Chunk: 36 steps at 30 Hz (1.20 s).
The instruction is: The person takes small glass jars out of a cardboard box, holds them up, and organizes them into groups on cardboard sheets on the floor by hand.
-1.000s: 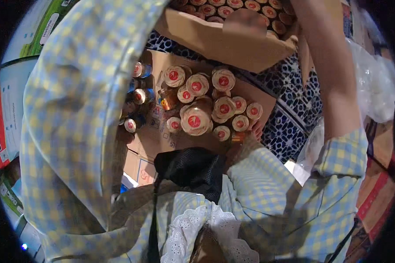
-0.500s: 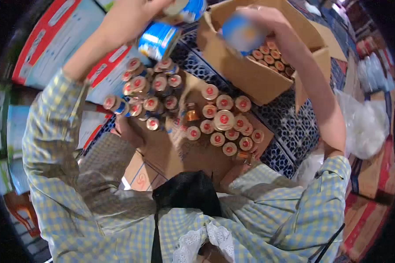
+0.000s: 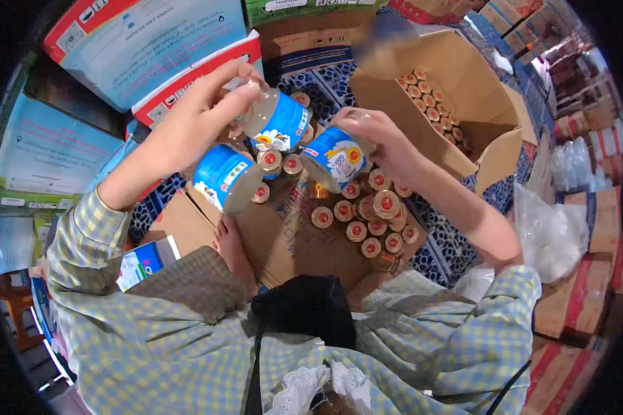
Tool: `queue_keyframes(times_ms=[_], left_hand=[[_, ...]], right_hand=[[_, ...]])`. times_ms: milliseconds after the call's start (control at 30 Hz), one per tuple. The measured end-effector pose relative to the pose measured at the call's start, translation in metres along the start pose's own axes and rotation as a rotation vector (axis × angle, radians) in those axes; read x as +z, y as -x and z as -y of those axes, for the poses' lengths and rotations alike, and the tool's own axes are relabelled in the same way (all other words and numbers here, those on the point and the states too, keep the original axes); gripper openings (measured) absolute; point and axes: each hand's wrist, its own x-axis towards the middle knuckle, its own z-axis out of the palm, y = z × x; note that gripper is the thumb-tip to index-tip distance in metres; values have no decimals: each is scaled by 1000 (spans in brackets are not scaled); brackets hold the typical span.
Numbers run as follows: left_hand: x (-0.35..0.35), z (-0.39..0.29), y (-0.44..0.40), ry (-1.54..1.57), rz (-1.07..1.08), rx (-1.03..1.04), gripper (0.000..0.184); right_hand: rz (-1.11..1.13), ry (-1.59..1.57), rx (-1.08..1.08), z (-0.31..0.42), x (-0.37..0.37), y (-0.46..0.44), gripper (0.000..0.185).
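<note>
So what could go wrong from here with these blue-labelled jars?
The left hand seems to have two blue-labelled jars at once, so one might slip. The right hand tilts another jar just above small lidded jars crowded on the cardboard; lowering it carelessly could knock some over.

The left hand (image 3: 199, 116) sits between 10 and 11 o'clock, its thumb and fingers (image 3: 232, 72) bent in a grasp. The right hand (image 3: 383, 140) grips between 1 and 2. Bare forearms slant inward: left (image 3: 133, 169) from 9, right (image 3: 457, 200) from 4.
</note>
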Motion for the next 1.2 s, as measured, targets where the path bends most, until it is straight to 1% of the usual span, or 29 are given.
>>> queue_keyframes(times_ms=[33,67,133,167,233,267,300,333,367,400,467,567,633,667,700,733,767,800,867,900,967,1033,1067,1100,1133,1167,1200], left_hand=[[0,5,3,17,-4,-2,27],[-1,10,7,78,-28,-52,28],[-1,18,15,199,-69,-159,30],[-2,23,19,213,-69,-169,30],[-7,31,28,347,-80,-321,33],[-9,33,30,411,-87,-398,34],[-9,34,33,415,-92,-405,34],[-8,34,36,455,-116,-459,36],[-8,35,39,494,-140,-512,37],[-7,36,42,533,-164,-564,38],[-5,41,47,560,-188,-575,38],[-2,45,50,612,-234,-584,39],[0,36,44,611,-255,-700,37],[1,34,43,611,-272,-758,37],[2,35,41,619,-288,-766,37],[5,38,38,666,-244,-739,36],[8,41,36,714,-198,-710,36],[11,44,35,762,-147,-682,36],[16,48,35,786,-155,-678,35],[19,49,36,794,-151,-670,35],[21,52,35,799,-141,-658,34],[19,56,36,662,-206,-635,35],[17,58,37,592,-237,-622,36],[15,55,39,589,-233,-623,36],[12,51,42,553,-239,-582,37],[9,45,46,518,-245,-542,39],[6,43,49,482,-252,-502,40]], right_hand=[[-27,-37,-6,-3,5,0,30],[-54,-74,-11,-6,9,-2,34],[-65,-57,7,-15,12,-5,34],[-76,-49,9,-20,14,-6,35],[-80,-41,14,-24,18,-8,36],[-80,-41,78,-25,20,-9,37],[-78,-41,140,-25,22,-9,38],[-77,-41,202,-24,25,-10,39],[-70,-43,207,-23,28,-10,39],[-71,-82,260,-22,32,-11,38],[-76,-162,365,-21,38,-13,36],[-36,-156,372,-24,38,-14,35],[-3,-149,383,-30,39,-15,35],[33,-7,205,-38,40,-14,35],[71,133,23,-44,43,-14,37],[110,274,-165,-47,45,-13,38],[129,281,-163,-45,46,-9,38],[185,435,-165,-33,50,-3,38],[288,742,-172,-13,56,5,41],[295,746,-168,-11,56,6,41],[301,747,-88,-7,56,6,40],[293,739,-46,-9,54,6,41],[260,616,-12,-13,51,6,41],[228,493,21,-17,49,5,42],[197,371,54,-22,46,4,43],[194,369,54,-26,43,1,43],[141,314,62,-30,40,-3,44]])
